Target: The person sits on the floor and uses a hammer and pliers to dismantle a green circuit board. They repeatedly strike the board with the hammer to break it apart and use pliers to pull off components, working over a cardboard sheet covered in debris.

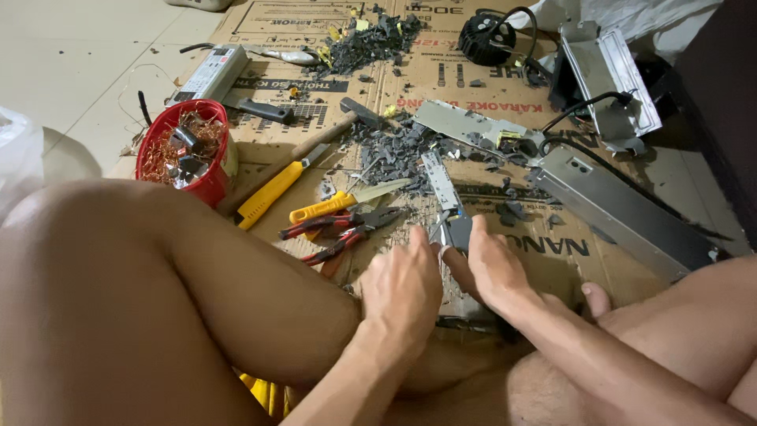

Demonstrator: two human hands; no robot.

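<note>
From the head view, your left hand (402,288) and right hand (489,268) close together on a small grey metal part (456,231) at the near end of a narrow circuit strip (439,180), over the cardboard (552,237) beside the red-handled pliers (343,230). It looks stiff, light and sharp-edged; pinch its flat sides.
</note>
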